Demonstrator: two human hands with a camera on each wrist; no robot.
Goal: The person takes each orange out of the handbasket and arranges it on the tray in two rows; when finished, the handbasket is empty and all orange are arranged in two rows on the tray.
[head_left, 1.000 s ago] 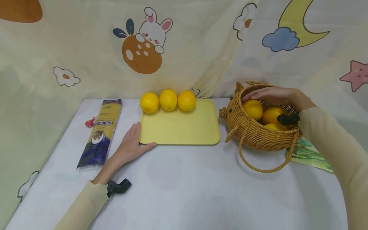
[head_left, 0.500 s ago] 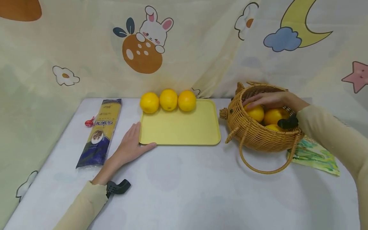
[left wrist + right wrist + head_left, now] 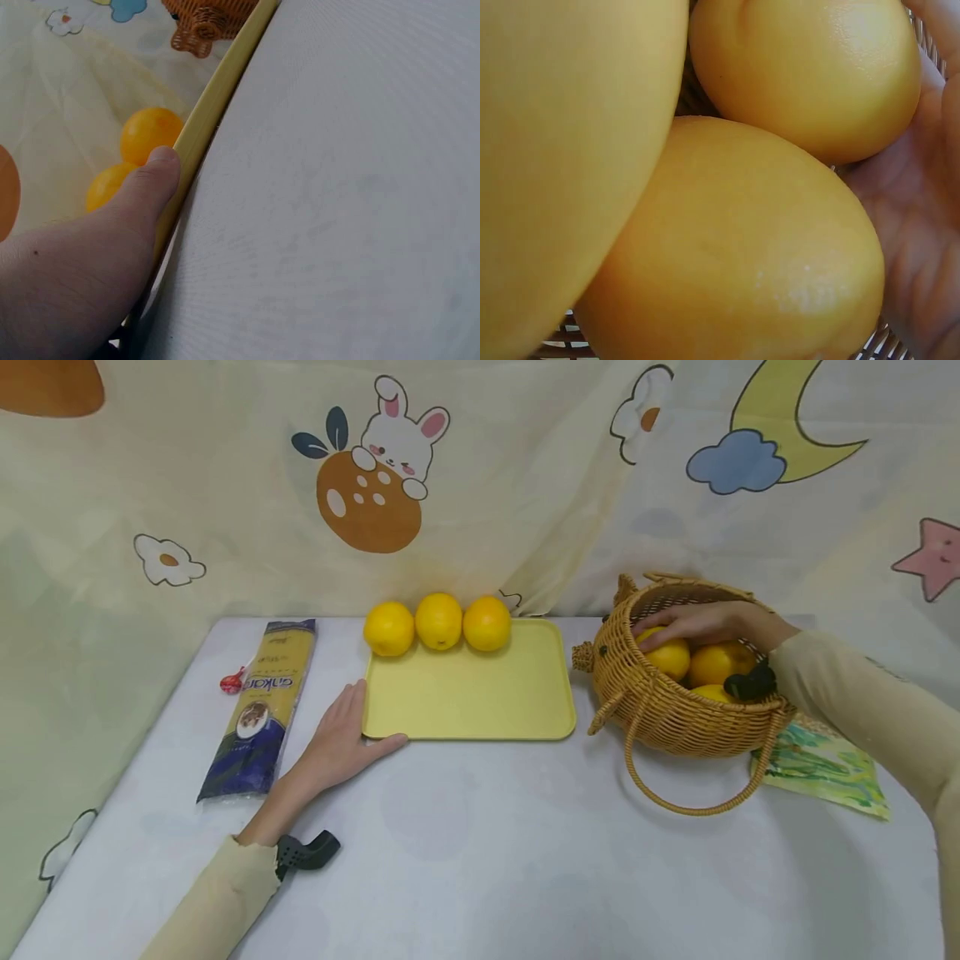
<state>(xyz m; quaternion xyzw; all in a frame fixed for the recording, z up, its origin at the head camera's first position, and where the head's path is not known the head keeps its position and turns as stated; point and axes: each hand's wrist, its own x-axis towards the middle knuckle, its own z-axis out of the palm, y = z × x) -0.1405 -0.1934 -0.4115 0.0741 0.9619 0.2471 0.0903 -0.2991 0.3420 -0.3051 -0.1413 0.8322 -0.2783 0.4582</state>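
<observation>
My left hand point(image 3: 339, 739) lies with straight fingers along the left edge of a yellow tray point(image 3: 468, 702), its thumb on the front edge. In the left wrist view that thumb presses the tray's rim point(image 3: 199, 127). Three oranges point(image 3: 438, 622) stand in a row at the tray's back left. My right hand point(image 3: 705, 622) reaches into a pig-shaped wicker basket point(image 3: 697, 727) and grips the leftmost orange point(image 3: 669, 662) there, thumb on the near side. Its other fingers are mostly hidden behind the fruit. Close to the right wrist camera, another orange point(image 3: 735, 240) lies beside the gripped one.
A blue and gold pasta packet point(image 3: 266, 706) lies left of the tray, beside a red-wrapped candy point(image 3: 232, 681). The basket's handle point(image 3: 697, 810) hangs down toward the front. A green patterned packet point(image 3: 825, 772) sits partly behind the basket. A printed cloth point(image 3: 525, 485) backs the table.
My right hand has sunk deeper into the basket, from above the leftmost orange to a grip around it. The left hand and the tray have stayed in place.
</observation>
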